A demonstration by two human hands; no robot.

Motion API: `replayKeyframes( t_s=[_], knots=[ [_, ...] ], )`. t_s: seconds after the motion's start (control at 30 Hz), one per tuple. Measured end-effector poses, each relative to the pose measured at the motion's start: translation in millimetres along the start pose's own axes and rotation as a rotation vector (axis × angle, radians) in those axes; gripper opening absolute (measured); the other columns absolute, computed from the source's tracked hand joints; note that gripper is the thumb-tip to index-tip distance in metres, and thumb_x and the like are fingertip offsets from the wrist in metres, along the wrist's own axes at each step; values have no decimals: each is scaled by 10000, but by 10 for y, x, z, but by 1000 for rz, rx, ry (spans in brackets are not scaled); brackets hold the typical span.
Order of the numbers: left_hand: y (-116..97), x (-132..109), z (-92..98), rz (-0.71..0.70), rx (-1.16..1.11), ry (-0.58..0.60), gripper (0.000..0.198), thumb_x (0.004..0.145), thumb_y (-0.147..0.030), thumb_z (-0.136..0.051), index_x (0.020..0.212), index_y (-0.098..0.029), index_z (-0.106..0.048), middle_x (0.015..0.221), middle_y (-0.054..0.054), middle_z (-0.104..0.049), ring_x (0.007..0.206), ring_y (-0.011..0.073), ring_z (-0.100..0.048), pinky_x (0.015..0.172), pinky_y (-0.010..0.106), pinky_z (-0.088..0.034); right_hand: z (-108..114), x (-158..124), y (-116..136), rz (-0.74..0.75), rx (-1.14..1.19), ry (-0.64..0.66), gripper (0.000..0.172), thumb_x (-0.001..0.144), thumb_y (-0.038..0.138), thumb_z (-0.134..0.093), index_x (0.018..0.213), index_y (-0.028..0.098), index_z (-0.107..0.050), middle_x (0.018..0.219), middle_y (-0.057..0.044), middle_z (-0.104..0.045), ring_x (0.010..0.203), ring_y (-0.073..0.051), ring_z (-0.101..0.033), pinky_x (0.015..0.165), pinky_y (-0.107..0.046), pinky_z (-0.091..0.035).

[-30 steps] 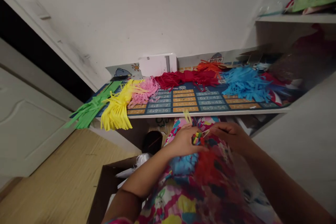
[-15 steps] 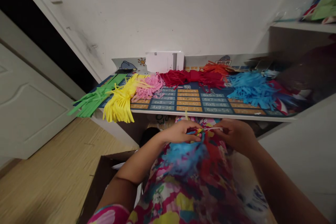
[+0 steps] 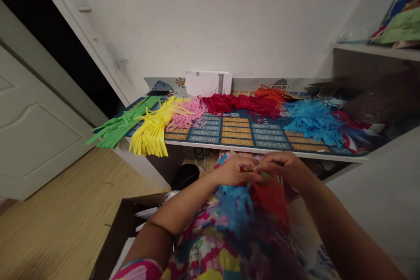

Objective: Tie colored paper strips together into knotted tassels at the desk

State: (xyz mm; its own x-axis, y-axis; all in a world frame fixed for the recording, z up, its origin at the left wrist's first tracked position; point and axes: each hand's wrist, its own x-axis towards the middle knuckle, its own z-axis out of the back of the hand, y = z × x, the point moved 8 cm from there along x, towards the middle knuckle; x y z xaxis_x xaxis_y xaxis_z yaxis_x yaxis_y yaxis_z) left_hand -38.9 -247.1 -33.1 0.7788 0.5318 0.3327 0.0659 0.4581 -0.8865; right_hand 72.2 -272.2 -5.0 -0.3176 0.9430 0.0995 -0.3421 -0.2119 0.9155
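Just in front of the desk edge, above my lap, my left hand [image 3: 236, 170] is closed on the gathered top of a fringed tassel. Its blue strips [image 3: 234, 208] hang below that hand, and its red strips [image 3: 272, 199] droop to the right, blurred. My right hand [image 3: 285, 167] pinches at the same top from the other side, its fingertips meeting those of the left. A bit of thin pale string [image 3: 256, 168] shows between the fingertips; most of the top is hidden by them.
On the desk mat [image 3: 205, 139] lie green [image 3: 123, 124], yellow [image 3: 152, 133], pink [image 3: 188, 113], red [image 3: 243, 103], orange [image 3: 271, 94] and blue [image 3: 311, 118] fringed bunches. A white box [image 3: 208, 82] leans on the wall. An open carton [image 3: 110, 232] stands at lower left.
My right hand has moved left until its fingertips meet my left hand's; the pale string stretched between them now shows only slightly. The red strips have swung. The view has shifted slightly.
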Motion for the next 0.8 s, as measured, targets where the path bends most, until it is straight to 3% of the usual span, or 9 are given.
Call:
replayKeyframes(
  t_s=[0.07,0.17,0.33,0.5,0.6,0.67,0.73,0.8],
  knots=[
    [73,-2,-27,51,24,-76,431,811,-537,-704,638,-168,-565,691,10,-601,702,140,-564,725,271,-456,34,-9,3,52,-13,-35,380,809,539,-684,670,194,-763,679,-46,-685,628,-164,-599,598,-261,-459],
    [142,-41,24,144,148,-189,270,764,-391,-753,752,-175,-592,695,-33,-577,645,113,-511,622,228,-381,49,-50,-33,72,-43,-84,374,822,522,-672,653,199,-752,642,-35,-649,594,-158,-571,566,-260,-434],
    [76,-111,101,192,497,-128,280,723,-407,-798,794,-199,-625,762,-20,-618,754,158,-556,706,247,-396,74,-124,-158,72,-36,-216,368,811,517,-658,630,202,-718,625,-28,-635,599,-169,-567,588,-275,-448],
    [51,-143,155,151,368,-147,245,744,-264,-745,948,-199,-626,905,-10,-653,812,157,-581,749,252,-432,129,-171,-335,59,-35,-390,334,849,499,-619,697,213,-700,718,-33,-654,700,-198,-609,690,-304,-496],
    [64,-103,210,175,341,-303,151,756,-175,-662,894,-192,-603,820,-24,-611,757,145,-555,728,257,-432,-48,-135,-463,57,-24,-376,355,791,540,-690,950,225,-725,984,-70,-710,936,-263,-655,845,-364,-523],
    [64,-77,258,217,312,-457,196,740,-150,-653,918,-194,-585,834,-26,-600,767,144,-554,743,263,-443,-266,-80,-589,38,11,-317,575,671,554,-788,1131,226,-681,1173,-97,-691,1102,-321,-626,939,-433,-510],
    [66,-45,266,260,267,-551,307,709,-152,-692,990,-198,-576,902,-17,-607,804,149,-567,781,278,-465,-483,-19,-747,-13,71,-263,678,581,536,-836,1147,207,-661,1196,-122,-691,1139,-360,-612,962,-485,-505],
    [86,1,223,282,183,-539,515,654,-167,-770,1122,-202,-559,1021,10,-613,883,168,-591,845,305,-485,-617,27,-900,-80,171,-251,629,584,533,-818,1092,193,-669,1111,-135,-721,1084,-370,-640,928,-498,-526]
  ],
)
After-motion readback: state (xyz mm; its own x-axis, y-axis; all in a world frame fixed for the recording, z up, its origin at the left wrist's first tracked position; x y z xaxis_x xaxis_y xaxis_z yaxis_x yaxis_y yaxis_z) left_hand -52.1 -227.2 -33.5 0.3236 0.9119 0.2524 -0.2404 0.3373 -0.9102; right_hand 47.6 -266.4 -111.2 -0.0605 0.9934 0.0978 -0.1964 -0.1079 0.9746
